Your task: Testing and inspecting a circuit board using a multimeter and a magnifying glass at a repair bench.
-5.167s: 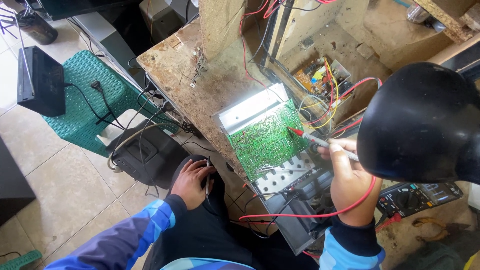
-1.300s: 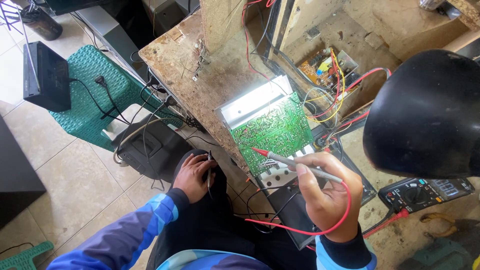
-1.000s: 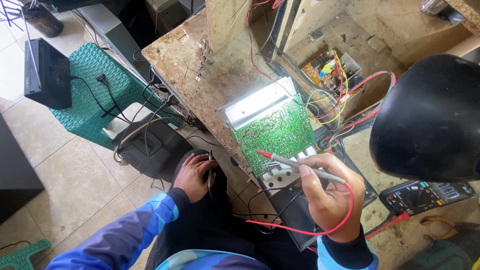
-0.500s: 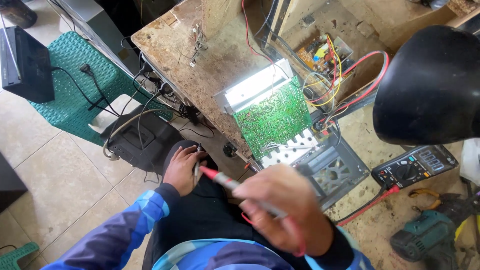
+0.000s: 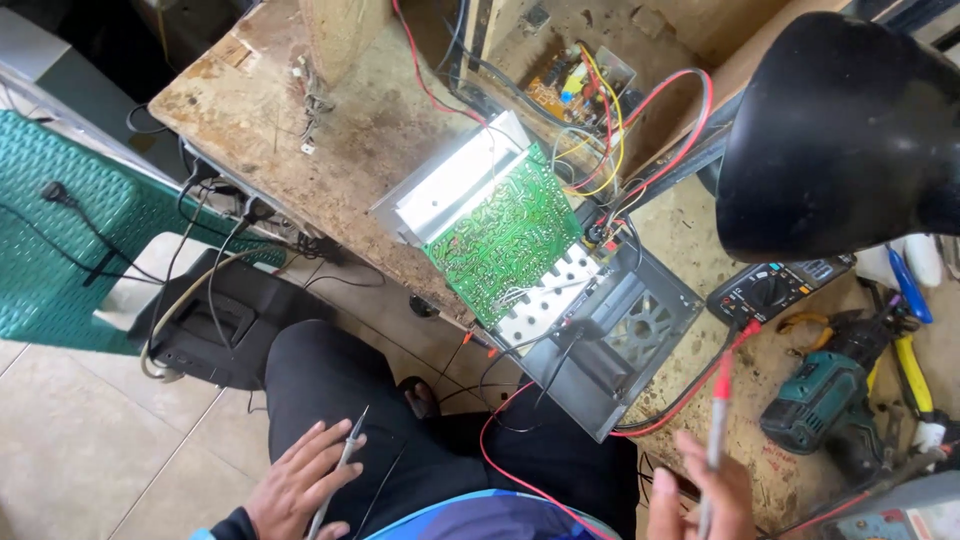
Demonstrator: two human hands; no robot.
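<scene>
My left hand (image 5: 297,487) rests on my lap in black trousers and holds a thin black test probe (image 5: 338,470) between the fingers. My right hand (image 5: 700,497) is at the bottom edge, gripping a red test probe (image 5: 719,418) pointed upward, with its red lead (image 5: 500,465) looping across my lap. Both hands are away from the green circuit board (image 5: 503,233), which lies tilted on an open metal chassis (image 5: 610,345) at the bench edge. A black multimeter (image 5: 778,289) sits to the right of the chassis.
A black lamp shade (image 5: 845,130) hangs over the right of the worn wooden bench (image 5: 340,120). A teal cordless drill (image 5: 825,405), pliers and loose tools lie at right. Coloured wires (image 5: 610,110) run to another board behind. A green plastic chair (image 5: 55,230) and black box (image 5: 215,325) stand on the floor.
My right hand pulled the red probe off the circuit board and down to the bottom right. My left hand has shifted lower on my lap and now shows a black probe. The view tilted downward.
</scene>
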